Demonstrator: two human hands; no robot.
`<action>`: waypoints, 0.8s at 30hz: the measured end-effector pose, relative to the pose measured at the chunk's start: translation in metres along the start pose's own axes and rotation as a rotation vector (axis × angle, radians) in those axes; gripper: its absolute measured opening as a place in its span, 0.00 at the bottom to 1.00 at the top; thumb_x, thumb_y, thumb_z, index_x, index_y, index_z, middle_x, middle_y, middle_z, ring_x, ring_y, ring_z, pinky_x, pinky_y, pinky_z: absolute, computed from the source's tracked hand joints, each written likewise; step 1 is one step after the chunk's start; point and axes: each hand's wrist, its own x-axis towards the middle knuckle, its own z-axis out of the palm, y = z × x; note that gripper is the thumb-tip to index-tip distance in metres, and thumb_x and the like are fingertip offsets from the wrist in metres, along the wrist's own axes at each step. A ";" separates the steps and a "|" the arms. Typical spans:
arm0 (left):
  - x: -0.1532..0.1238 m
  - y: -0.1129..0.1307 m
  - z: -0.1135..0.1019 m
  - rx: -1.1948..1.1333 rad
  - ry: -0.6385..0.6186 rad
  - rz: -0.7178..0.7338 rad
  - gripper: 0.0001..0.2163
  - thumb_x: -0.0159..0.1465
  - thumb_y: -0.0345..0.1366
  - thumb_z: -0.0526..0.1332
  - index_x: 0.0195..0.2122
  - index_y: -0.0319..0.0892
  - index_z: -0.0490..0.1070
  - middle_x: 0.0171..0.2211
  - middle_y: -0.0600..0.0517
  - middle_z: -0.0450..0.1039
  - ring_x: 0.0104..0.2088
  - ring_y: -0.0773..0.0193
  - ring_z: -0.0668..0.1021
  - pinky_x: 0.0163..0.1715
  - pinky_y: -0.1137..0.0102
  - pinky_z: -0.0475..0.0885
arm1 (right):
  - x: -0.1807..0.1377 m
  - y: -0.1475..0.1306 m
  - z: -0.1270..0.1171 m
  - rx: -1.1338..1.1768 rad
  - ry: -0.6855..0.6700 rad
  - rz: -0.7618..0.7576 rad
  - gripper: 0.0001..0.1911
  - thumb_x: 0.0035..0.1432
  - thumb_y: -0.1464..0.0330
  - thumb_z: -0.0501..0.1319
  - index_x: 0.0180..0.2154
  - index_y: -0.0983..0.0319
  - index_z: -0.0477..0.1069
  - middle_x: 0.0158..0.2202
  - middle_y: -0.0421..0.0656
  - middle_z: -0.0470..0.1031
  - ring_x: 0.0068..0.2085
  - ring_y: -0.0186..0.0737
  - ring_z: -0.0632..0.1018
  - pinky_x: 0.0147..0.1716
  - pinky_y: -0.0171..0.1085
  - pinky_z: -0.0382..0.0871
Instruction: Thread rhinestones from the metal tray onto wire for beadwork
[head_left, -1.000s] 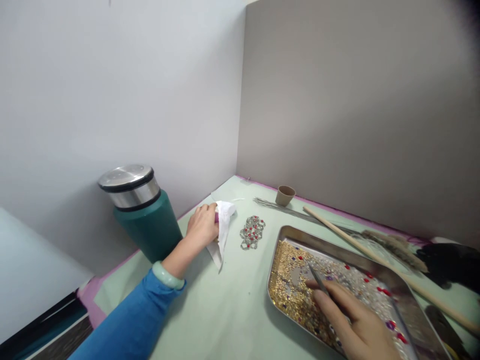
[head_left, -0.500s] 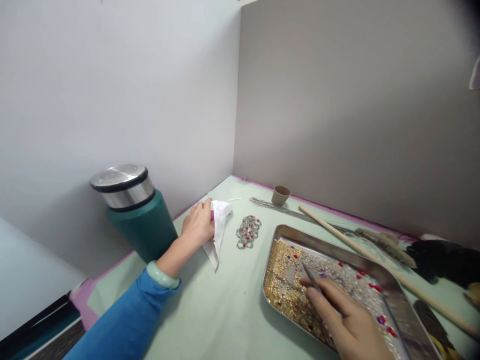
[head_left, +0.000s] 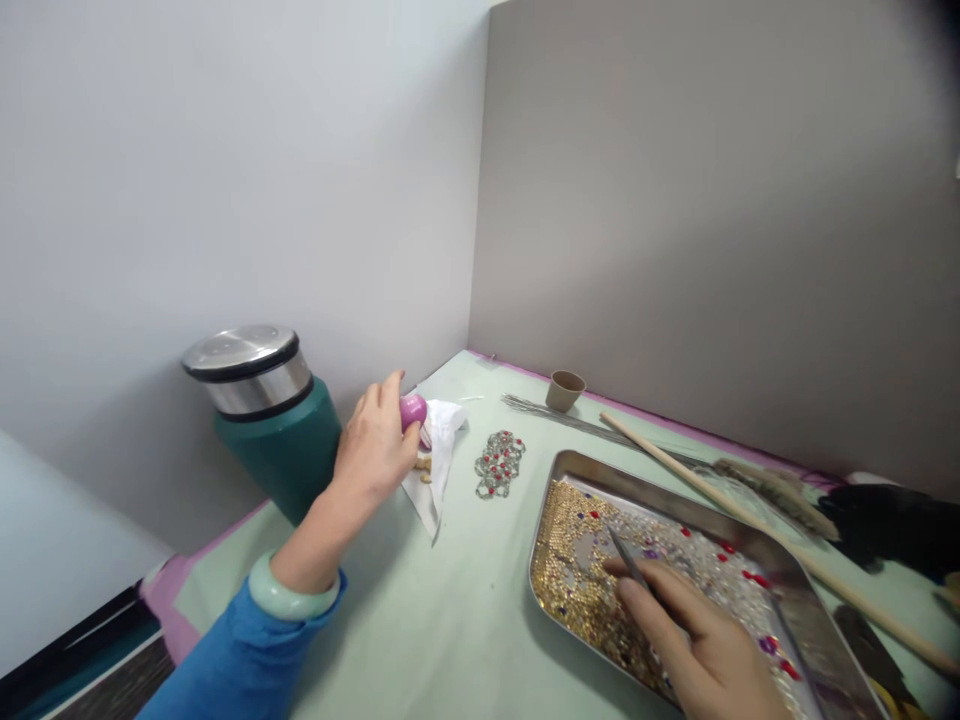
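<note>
My left hand (head_left: 375, 447) is raised a little above the table and closed on a small pink rounded object (head_left: 412, 411), just over a crumpled white tissue (head_left: 437, 452). My right hand (head_left: 697, 645) rests in a metal tray (head_left: 817, 600) of gold, clear and red beads and pinches thin metal tweezers (head_left: 628, 560) whose tips point into the beads. A small beaded piece (head_left: 499, 462) of silver rings with red stones lies between the tissue and the tray.
A green flask with a steel lid (head_left: 264, 415) stands at the left by the wall. A small tan cup (head_left: 565, 389), a bundle of thin wires (head_left: 555, 416), a long wooden stick (head_left: 757, 527) and dark feathers (head_left: 892, 520) lie along the back.
My left hand has lifted off the tissue, and the pink object now shows in its fingers. My right hand has stayed in the tray with the tweezers.
</note>
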 end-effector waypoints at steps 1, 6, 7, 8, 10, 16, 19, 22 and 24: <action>0.000 -0.001 0.000 -0.012 0.012 -0.001 0.28 0.57 0.33 0.55 0.59 0.40 0.52 0.45 0.42 0.65 0.44 0.53 0.71 0.39 0.60 0.68 | 0.000 0.000 0.000 -0.002 0.001 0.001 0.17 0.58 0.58 0.53 0.39 0.60 0.74 0.41 0.44 0.77 0.41 0.41 0.77 0.38 0.31 0.72; 0.001 -0.004 0.005 -0.119 0.031 -0.014 0.28 0.55 0.33 0.57 0.59 0.41 0.54 0.44 0.43 0.66 0.43 0.53 0.72 0.40 0.59 0.69 | 0.000 -0.001 0.000 0.002 0.011 -0.003 0.17 0.57 0.57 0.53 0.39 0.60 0.74 0.40 0.44 0.78 0.40 0.41 0.78 0.37 0.31 0.72; 0.002 -0.005 0.006 -0.172 0.038 -0.026 0.28 0.55 0.33 0.57 0.58 0.42 0.54 0.43 0.44 0.67 0.43 0.54 0.72 0.40 0.59 0.69 | 0.000 -0.001 0.000 0.002 0.015 -0.004 0.17 0.57 0.57 0.53 0.39 0.60 0.74 0.40 0.44 0.78 0.40 0.41 0.78 0.37 0.31 0.72; 0.003 -0.004 0.006 -0.239 0.049 -0.043 0.28 0.55 0.33 0.58 0.58 0.42 0.55 0.43 0.44 0.67 0.43 0.54 0.72 0.40 0.59 0.70 | 0.001 -0.002 0.000 0.003 0.021 -0.007 0.17 0.57 0.58 0.53 0.39 0.59 0.75 0.39 0.43 0.78 0.39 0.41 0.78 0.37 0.31 0.72; 0.003 -0.003 0.004 -0.405 0.078 -0.084 0.29 0.54 0.33 0.59 0.57 0.43 0.55 0.42 0.46 0.67 0.43 0.56 0.72 0.39 0.61 0.71 | 0.001 -0.002 0.000 0.007 0.031 -0.012 0.16 0.57 0.58 0.54 0.37 0.59 0.75 0.39 0.43 0.78 0.39 0.41 0.78 0.37 0.31 0.72; -0.013 0.009 -0.022 -1.069 0.005 -0.135 0.30 0.55 0.38 0.60 0.58 0.44 0.51 0.45 0.46 0.66 0.47 0.56 0.71 0.41 0.63 0.72 | 0.001 -0.002 0.000 0.021 0.033 -0.003 0.16 0.56 0.58 0.54 0.37 0.58 0.75 0.38 0.43 0.78 0.39 0.42 0.78 0.36 0.32 0.73; -0.029 0.017 -0.034 -1.340 -0.205 -0.175 0.28 0.57 0.41 0.58 0.58 0.46 0.53 0.48 0.45 0.66 0.45 0.55 0.72 0.40 0.62 0.72 | 0.001 -0.004 -0.001 0.037 0.027 0.002 0.16 0.56 0.58 0.55 0.38 0.58 0.75 0.39 0.44 0.78 0.39 0.43 0.78 0.36 0.34 0.73; -0.047 0.031 -0.041 -1.617 -0.452 -0.239 0.28 0.56 0.42 0.59 0.57 0.47 0.56 0.49 0.44 0.66 0.45 0.54 0.73 0.38 0.63 0.72 | 0.001 -0.006 -0.002 0.053 0.025 0.013 0.15 0.56 0.59 0.55 0.37 0.59 0.75 0.38 0.45 0.78 0.39 0.44 0.78 0.36 0.35 0.73; -0.060 0.044 -0.044 -1.860 -0.626 -0.262 0.28 0.53 0.40 0.61 0.56 0.48 0.58 0.47 0.46 0.68 0.43 0.54 0.73 0.37 0.65 0.71 | 0.001 -0.008 -0.003 0.064 0.029 0.017 0.15 0.56 0.59 0.55 0.37 0.59 0.76 0.37 0.45 0.78 0.38 0.44 0.78 0.36 0.35 0.73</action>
